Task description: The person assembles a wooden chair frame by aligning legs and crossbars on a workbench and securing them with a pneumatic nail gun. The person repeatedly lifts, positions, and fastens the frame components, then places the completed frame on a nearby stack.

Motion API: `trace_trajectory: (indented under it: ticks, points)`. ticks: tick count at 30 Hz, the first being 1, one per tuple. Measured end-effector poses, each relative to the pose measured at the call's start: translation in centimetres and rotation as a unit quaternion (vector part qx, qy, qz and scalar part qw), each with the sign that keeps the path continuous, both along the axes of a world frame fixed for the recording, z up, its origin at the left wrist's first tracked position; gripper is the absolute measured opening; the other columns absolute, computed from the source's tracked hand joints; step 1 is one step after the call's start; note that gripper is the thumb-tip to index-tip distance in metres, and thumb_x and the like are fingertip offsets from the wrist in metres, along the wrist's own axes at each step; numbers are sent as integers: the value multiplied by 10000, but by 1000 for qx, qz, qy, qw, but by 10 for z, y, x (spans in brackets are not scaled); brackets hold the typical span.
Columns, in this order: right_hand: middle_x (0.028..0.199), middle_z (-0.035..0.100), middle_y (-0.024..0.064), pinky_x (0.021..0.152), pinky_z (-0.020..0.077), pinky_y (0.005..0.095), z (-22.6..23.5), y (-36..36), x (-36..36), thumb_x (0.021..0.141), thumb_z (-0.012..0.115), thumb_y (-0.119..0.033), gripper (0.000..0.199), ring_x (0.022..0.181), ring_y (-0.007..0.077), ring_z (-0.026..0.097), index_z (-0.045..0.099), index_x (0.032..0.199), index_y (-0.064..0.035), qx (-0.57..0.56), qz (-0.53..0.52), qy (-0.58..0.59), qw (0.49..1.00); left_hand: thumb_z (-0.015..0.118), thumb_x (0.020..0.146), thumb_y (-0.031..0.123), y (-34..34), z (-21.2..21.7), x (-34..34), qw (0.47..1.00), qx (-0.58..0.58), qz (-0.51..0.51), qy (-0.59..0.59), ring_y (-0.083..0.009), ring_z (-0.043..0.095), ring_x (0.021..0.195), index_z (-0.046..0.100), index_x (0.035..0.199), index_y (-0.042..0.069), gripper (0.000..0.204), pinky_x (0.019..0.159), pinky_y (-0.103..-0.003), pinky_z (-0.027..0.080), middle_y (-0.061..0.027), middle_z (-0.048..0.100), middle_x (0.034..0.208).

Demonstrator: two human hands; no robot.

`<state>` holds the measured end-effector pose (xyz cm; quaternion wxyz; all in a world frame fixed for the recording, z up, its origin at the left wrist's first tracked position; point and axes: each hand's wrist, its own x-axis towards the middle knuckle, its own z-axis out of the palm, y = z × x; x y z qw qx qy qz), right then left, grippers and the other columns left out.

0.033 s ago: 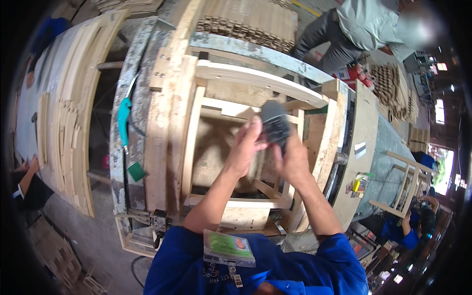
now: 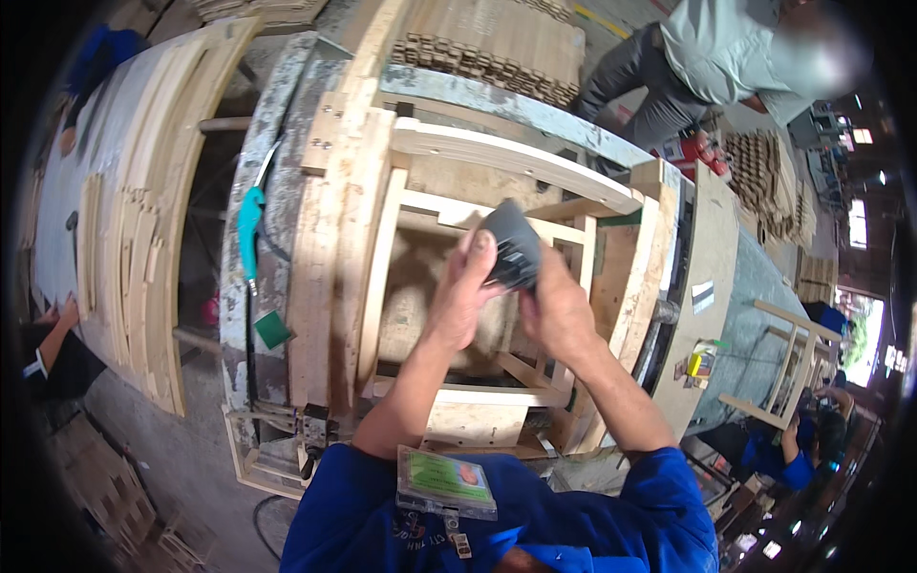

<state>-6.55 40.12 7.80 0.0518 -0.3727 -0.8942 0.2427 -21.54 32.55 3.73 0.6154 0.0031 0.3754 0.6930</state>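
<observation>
Above a pale wooden chair-like frame point(image 2: 449, 393), my left hand point(image 2: 465, 286) and my right hand point(image 2: 559, 306) come together on a dark grey pad point(image 2: 516, 246). The pad is smeared by motion, with light streaks on its face; its exact kind cannot be made out. My left thumb presses on its near left side, while my right fingers close round its right edge. The frame lies in a larger wooden jig point(image 2: 330, 258), and its curved top rail point(image 2: 516, 158) crosses the far side.
A teal-handled power tool point(image 2: 250, 234) and a green square point(image 2: 272, 329) lie on the left of the bench. Wooden strips point(image 2: 143, 229) fill a left table. A person in grey point(image 2: 721, 48) bends at the far right; another in blue point(image 2: 778, 458) sits by a chair frame point(image 2: 788, 358).
The dark pad has turned in my hands and shows a broader face. Its top has shifted slightly left, and both hands keep hold of it. The whole view has shifted slightly.
</observation>
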Motion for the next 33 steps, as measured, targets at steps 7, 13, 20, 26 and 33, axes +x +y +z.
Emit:
trace_trajectory:
  ticks: [7, 13, 20, 26, 33]
  points:
    - [1398, 555, 292, 801, 604, 352, -13, 17, -91, 834, 607, -45, 650, 955, 322, 719, 404, 1432, 109, 225, 261, -38, 938, 668, 970, 359, -29, -15, -64, 982, 73, 164, -56, -174, 655, 1053, 617, 1305, 47, 462, 920, -354, 518, -71, 690, 1167]
    - [1434, 532, 288, 777, 612, 362, -14, 24, -112, 837, 618, -42, 671, 975, 326, 715, 389, 1450, 106, 243, 256, -51, 934, 683, 959, 330, -21, -11, -81, 977, 86, 186, -52, -186, 652, 1071, 614, 1296, 24, 460, 944, -364, 521, -86, 683, 1182]
    - [1215, 593, 286, 818, 570, 484, -8, 17, -116, 857, 673, -43, 682, 982, 439, 674, 392, 1473, 37, 76, 142, 5, 987, 602, 1047, 455, -23, -11, -78, 969, 96, 196, -113, -153, 638, 1121, 593, 1344, 43, 508, 998, -347, 499, -69, 676, 1210]
    - [820, 610, 32, 506, 500, 271, -37, 33, -120, 1000, 629, -86, 276, 588, 73, 571, 507, 1233, -2, -373, -89, 174, 907, 504, 1117, 315, -6, -107, -38, 967, -137, 60, 204, -87, 634, 966, 551, 1402, 61, 384, 829, -297, 518, -20, 668, 1057]
    - [780, 605, 21, 542, 515, 274, -55, 42, -137, 1023, 623, -126, 213, 611, 84, 559, 606, 1208, -23, -420, -104, 90, 897, 509, 1108, 289, -4, -122, -49, 982, -123, 76, 123, -113, 640, 706, 611, 1255, 67, 285, 622, -299, 524, -9, 638, 875]
